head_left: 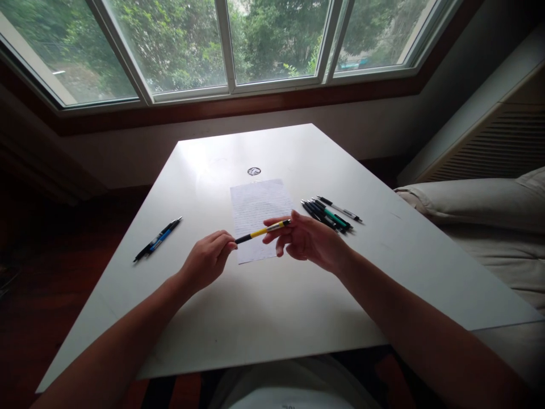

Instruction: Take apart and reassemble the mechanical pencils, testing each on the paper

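Observation:
A yellow and black click pen (pixel 259 232) is held above a sheet of paper (pixel 255 199) covered in lines of text. My left hand (pixel 208 255) is closed, pinching the pen's black tip end. At the clip end is my right hand (pixel 313 238), its thumb against the end and its fingers partly spread along and under the barrel. To the right of the paper lies a group of several black, green and white pens (pixel 327 215). Two pens, one black and one blue (pixel 158 240), rest side by side on the left.
The white table (pixel 264 318) narrows toward the window (pixel 230 45). Beyond the paper's far edge is a small round object (pixel 254 170) with a dark rim. A beige sofa or cushion (pixel 477 199) stands along the right, near a slatted cabinet or heater cover (pixel 494 136).

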A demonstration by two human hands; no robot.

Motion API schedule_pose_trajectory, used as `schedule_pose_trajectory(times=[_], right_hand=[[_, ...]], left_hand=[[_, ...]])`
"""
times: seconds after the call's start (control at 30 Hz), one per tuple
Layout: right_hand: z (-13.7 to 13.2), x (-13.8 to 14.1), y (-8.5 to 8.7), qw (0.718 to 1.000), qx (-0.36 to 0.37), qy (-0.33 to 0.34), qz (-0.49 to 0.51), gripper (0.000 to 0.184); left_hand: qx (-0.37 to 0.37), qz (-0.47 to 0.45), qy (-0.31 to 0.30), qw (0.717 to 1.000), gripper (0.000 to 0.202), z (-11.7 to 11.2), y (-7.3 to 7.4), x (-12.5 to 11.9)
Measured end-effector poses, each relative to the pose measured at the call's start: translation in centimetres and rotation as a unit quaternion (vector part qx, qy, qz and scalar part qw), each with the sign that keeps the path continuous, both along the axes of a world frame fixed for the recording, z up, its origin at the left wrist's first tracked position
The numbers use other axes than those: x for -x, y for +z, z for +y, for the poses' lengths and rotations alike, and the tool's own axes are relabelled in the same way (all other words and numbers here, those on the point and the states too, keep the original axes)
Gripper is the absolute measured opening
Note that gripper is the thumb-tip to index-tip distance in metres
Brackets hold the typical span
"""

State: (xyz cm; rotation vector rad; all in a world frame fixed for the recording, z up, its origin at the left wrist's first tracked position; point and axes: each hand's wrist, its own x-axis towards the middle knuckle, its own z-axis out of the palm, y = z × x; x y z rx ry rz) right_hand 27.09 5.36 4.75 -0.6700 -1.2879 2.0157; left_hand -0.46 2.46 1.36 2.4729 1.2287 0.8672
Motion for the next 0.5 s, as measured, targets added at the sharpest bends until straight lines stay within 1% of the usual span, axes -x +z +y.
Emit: schedule_pose_trajectory(times=[0.07, 0.2, 0.3, 0.37, 0.43, 0.5], right_hand=[[-0.1, 0.0, 0.0, 1.000, 0.016, -0.003, 0.022, 0.049], [-0.4, 0.6, -0.6, 1.000, 0.008, -0.028, 0.008, 0.043], [-0.6, 1.0, -1.0, 0.998, -0.002, -0.066, 0.013, 0.053], [-0.8, 1.2, -1.0, 0.996, -0.009, -0.076, 0.033, 0.060], [-0.9, 1.3, -1.0, 0.997, -0.009, -0.065, 0.051, 0.055], [-1.0, 1.3, -1.0, 0.997, -0.003, -0.052, 0.051, 0.044]], left_hand=[[0.006, -0.017, -0.005, 1.000, 0.020, -0.1, -0.2, -0.1], [-0.001, -0.010, -0.016, 1.000, 0.017, -0.3, -0.5, -0.4], [-0.003, 0.001, -0.023, 1.000, 0.018, -0.4, -0.7, -0.7], [-0.002, 0.009, -0.027, 1.000, 0.017, -0.5, -0.9, -0.9], [-0.002, 0.019, -0.030, 0.999, 0.016, -0.6, -1.0, -1.0], [-0.003, 0.031, -0.033, 0.999, 0.016, -0.6, -1.1, -1.1]])
